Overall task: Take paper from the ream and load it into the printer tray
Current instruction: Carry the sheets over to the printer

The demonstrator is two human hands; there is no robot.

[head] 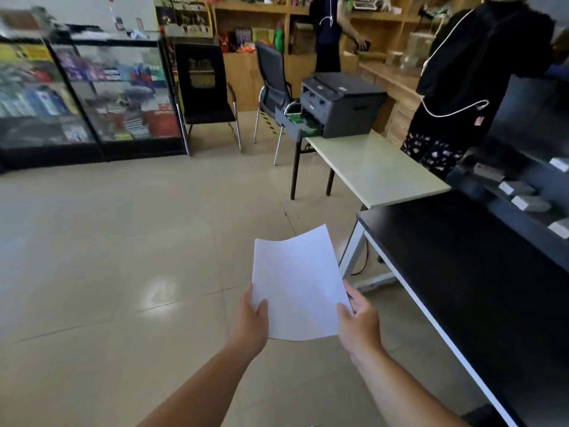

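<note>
A thin stack of white paper (298,285) hangs in front of me over the tiled floor, its far edge curling up. My left hand (251,322) pinches its near left edge and my right hand (358,322) pinches its near right edge. Far ahead, a dark grey printer (345,103) stands on the far end of a pale green table (378,167). Its paper tray (297,123) is pulled out toward the left, open at the front. The ream is out of sight.
A black desk with a white frame (480,285) runs along my right. Two black chairs (206,90) stand beyond the printer, a glass display case (92,97) at the left. Two people stand at the back right, one in black (474,72) beside the green table.
</note>
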